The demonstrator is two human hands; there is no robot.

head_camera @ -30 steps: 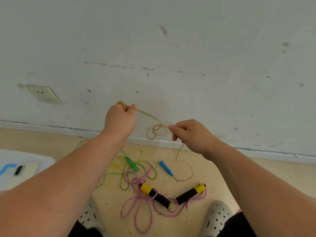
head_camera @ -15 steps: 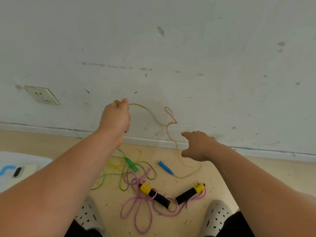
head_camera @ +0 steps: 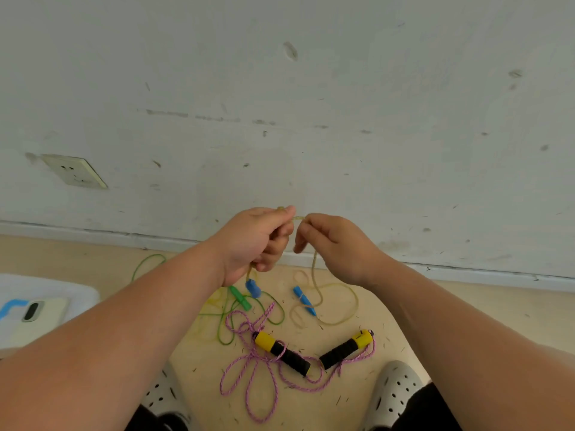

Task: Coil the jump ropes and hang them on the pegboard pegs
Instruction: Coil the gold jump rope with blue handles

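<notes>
My left hand (head_camera: 255, 241) grips a tan jump rope (head_camera: 334, 318) near the wall, with one blue handle (head_camera: 253, 287) dangling just below the fist. My right hand (head_camera: 333, 244) pinches the same rope right beside the left thumb, and the rope drops from it in loose loops to the floor, ending at a second blue handle (head_camera: 304, 300). A green rope (head_camera: 236, 309) with a green handle lies tangled on the floor. In front of it lies a pink rope (head_camera: 249, 377) with two yellow-and-black handles (head_camera: 281, 353). No pegboard is in view.
A white wall (head_camera: 342, 104) with a socket (head_camera: 74, 171) rises straight ahead above a baseboard. A white mat with a phone (head_camera: 37, 315) lies at the left. My two grey perforated shoes (head_camera: 395, 393) stand at the bottom edge on the tan floor.
My right hand, open and off the rope half a second ago, has moved up to the left hand and pinched the rope. Both hands now meet, and a blue handle hangs below the left fist.
</notes>
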